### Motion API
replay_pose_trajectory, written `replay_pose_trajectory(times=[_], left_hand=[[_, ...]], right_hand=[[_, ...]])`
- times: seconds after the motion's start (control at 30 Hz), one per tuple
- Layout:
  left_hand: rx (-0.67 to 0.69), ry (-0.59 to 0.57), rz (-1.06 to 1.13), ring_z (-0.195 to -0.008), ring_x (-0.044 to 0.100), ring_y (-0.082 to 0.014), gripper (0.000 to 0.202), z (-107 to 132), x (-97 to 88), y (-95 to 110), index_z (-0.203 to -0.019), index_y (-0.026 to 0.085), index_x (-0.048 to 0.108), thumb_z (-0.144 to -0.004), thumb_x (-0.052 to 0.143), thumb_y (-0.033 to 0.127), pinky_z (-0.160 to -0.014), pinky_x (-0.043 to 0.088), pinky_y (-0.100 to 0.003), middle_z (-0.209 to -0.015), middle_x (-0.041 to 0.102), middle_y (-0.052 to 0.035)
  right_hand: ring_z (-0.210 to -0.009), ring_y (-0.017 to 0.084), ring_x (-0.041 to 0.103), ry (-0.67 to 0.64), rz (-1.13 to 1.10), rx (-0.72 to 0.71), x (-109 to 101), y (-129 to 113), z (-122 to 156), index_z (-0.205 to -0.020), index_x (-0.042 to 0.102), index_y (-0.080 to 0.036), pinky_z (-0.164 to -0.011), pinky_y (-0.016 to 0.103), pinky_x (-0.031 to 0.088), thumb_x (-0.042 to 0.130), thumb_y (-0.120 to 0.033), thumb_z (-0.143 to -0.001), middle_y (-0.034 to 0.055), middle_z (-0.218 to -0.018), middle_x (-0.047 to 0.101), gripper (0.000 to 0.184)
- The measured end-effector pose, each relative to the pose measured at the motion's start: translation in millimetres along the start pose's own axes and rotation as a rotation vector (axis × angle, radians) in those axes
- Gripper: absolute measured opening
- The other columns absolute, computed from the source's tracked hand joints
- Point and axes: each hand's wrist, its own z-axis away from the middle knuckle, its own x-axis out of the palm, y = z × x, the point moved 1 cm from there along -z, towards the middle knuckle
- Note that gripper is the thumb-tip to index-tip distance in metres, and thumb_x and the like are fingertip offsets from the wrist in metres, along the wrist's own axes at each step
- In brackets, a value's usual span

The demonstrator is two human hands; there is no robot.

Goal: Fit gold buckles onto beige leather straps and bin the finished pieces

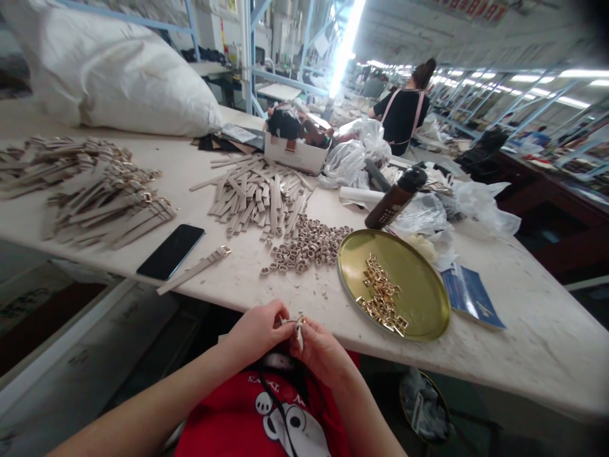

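Note:
Just off the table's front edge, my left hand (264, 325) and my right hand (324, 352) meet with fingers pinched together. Between them is a small beige strap (299, 339), with a bit of gold metal at its top that looks like a buckle; the fingers hide most of both. Ahead lies a heap of small beige loops (309, 246). Gold buckles (380, 295) are piled in a round gold tray (425, 304) to the right. One strap with a buckle fitted (195, 270) rests alone on the left, near the edge.
Behind the loops are loose straps (261, 193); buckled straps (109, 190) are heaped at left. A phone (172, 251), a dark bottle (396, 200), a blue booklet (473, 295), a white box (295, 155) and a big white sack (128, 76) stand around. A person (404, 117) is farther back.

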Motion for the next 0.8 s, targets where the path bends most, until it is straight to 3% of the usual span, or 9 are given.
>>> replay_pose_trajectory(times=[0.13, 0.27, 0.37, 0.47, 0.53, 0.67, 0.8], left_hand=[[-0.021, -0.150, 0.257, -0.057, 0.052, -0.0118, 0.029, 6, 1.0, -2, -0.080, 0.016, 0.056, -0.074, 0.053, 0.044, -0.051, 0.036, -0.020, -0.064, 0.059, 0.0018], [-0.003, -0.177, 0.388, -0.057, 0.050, -0.0100, 0.025, 12, 0.1, -1, -0.085, 0.015, 0.059, -0.071, 0.058, 0.036, -0.052, 0.038, -0.019, -0.065, 0.057, 0.0031], [-0.027, -0.177, 0.451, -0.058, 0.052, -0.0103, 0.026, 12, 1.8, -2, -0.089, 0.014, 0.059, -0.071, 0.058, 0.033, -0.053, 0.040, -0.020, -0.068, 0.059, 0.0023], [-0.049, -0.188, 0.492, -0.060, 0.053, -0.0114, 0.029, 9, 5.0, -6, -0.092, 0.013, 0.059, -0.071, 0.059, 0.033, -0.054, 0.041, -0.020, -0.068, 0.060, 0.0014], [-0.059, -0.233, 0.516, -0.060, 0.054, -0.0119, 0.032, 7, 6.9, -10, -0.093, 0.012, 0.059, -0.070, 0.061, 0.034, -0.054, 0.040, -0.020, -0.065, 0.060, 0.0014], [-0.110, -0.355, 0.610, -0.058, 0.054, -0.0118, 0.035, 3, 11.8, -16, -0.092, 0.011, 0.058, -0.068, 0.062, 0.037, -0.055, 0.041, -0.021, -0.063, 0.061, 0.0010], [-0.142, -0.383, 0.657, -0.062, 0.056, -0.0125, 0.038, -2, 21.1, -20, -0.094, 0.011, 0.057, -0.067, 0.064, 0.036, -0.057, 0.042, -0.021, -0.070, 0.063, -0.0011]], right_hand=[[-0.059, 0.009, 0.046, 0.054, 0.068, -0.125, 0, 0, 2, -0.070, 0.050, -0.016, -0.059, 0.022, 0.038, 0.068, -0.035, -0.068, -0.0013, -0.067, 0.052, 0.026], [-0.054, 0.008, 0.041, 0.309, 0.363, -0.421, -2, 2, -1, -0.066, 0.040, -0.019, -0.054, 0.022, 0.035, 0.061, -0.040, -0.073, -0.0047, -0.059, 0.046, 0.031], [-0.054, 0.008, 0.039, 0.454, 0.631, -0.575, -6, 4, -3, -0.077, 0.043, -0.019, -0.053, 0.021, 0.034, 0.060, -0.037, -0.074, -0.0060, -0.061, 0.042, 0.024], [-0.049, 0.008, 0.035, 0.291, 0.717, -0.423, -13, 5, -2, -0.089, 0.045, -0.019, -0.046, 0.020, 0.029, 0.053, -0.036, -0.077, -0.0070, -0.057, 0.038, 0.022], [-0.047, 0.007, 0.032, 0.185, 0.768, -0.328, -16, 2, 1, -0.085, 0.047, -0.018, -0.044, 0.019, 0.026, 0.050, -0.035, -0.079, -0.0073, -0.054, 0.035, 0.019], [-0.053, 0.008, 0.035, 0.113, 1.058, -0.334, -15, -10, 9, -0.080, 0.049, -0.018, -0.050, 0.020, 0.029, 0.047, -0.029, -0.080, -0.0051, -0.059, 0.041, 0.011], [-0.064, 0.012, 0.045, 0.075, 1.272, -0.375, -9, -13, 14, -0.082, 0.049, -0.018, -0.059, 0.023, 0.033, 0.044, -0.024, -0.082, -0.0005, -0.071, 0.053, 0.008]])
